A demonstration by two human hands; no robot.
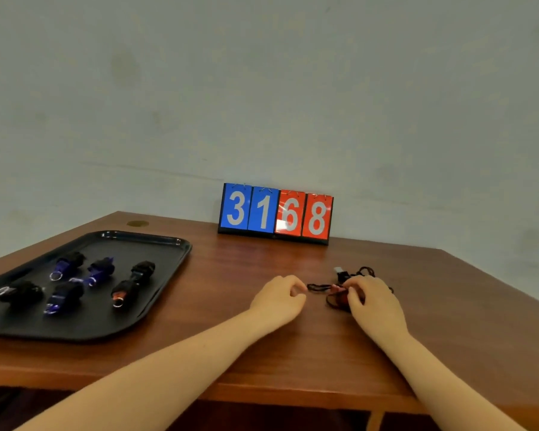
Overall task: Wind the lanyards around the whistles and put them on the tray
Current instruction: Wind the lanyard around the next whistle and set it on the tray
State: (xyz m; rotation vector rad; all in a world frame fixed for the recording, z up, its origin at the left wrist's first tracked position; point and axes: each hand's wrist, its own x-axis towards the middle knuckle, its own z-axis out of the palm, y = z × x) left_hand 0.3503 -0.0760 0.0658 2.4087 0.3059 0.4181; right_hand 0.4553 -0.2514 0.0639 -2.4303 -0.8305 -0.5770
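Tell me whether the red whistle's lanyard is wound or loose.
Loose: the lanyard trails across the table between the left hand and the right hand, not wrapped around the red whistle.

Wooden table (262, 343) — black tray (156, 293), flip scoreboard (276, 213), loose whistles (339, 275).

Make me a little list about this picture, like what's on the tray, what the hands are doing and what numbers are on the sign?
tray: black tray on the left of the table, holding six wound whistles
left hand: left hand pinches the black lanyard
right hand: right hand holds a red whistle on the wooden table
other whistle: a clear whistle with a loose cord lies behind the hands
sign: scoreboard at the wall reads 31 in blue, 68 in red
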